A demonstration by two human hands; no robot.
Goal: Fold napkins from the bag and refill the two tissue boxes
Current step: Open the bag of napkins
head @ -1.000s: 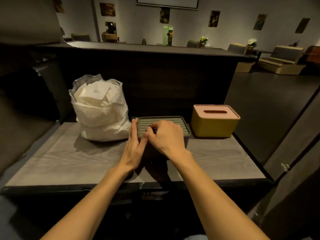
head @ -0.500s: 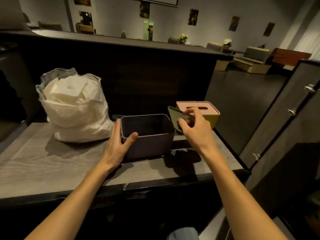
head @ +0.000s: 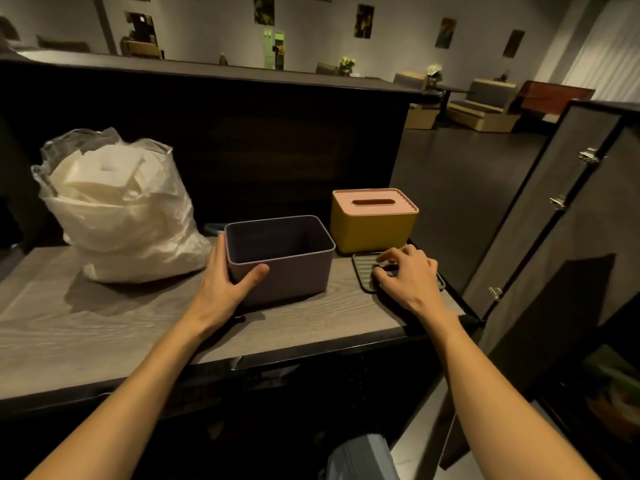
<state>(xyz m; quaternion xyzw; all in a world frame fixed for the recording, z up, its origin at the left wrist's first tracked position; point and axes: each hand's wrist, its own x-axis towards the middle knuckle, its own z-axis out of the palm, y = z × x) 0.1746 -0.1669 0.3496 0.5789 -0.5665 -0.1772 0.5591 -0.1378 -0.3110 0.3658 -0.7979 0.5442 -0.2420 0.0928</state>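
A purple tissue box (head: 287, 271) stands open and empty in the middle of the grey table (head: 104, 327). My left hand (head: 225, 282) grips its near left corner, thumb across the front wall. Its ribbed green lid (head: 363, 271) lies flat on the table to the right, and my right hand (head: 405, 271) rests on it with curled fingers at its slot. Behind the lid stands a yellow tissue box (head: 372, 226) with its pink lid on. A clear plastic bag (head: 117, 213) full of white napkins sits at the left.
A dark counter wall (head: 242, 133) rises right behind the table. A hinged dark panel (head: 554, 220) stands close on the right, past the table's edge. A dim room with sofas and small tables lies beyond.
My right hand lifted the green lid off the purple box, carried it to the right and set it down flat on the table. My left hand stayed holding the box.
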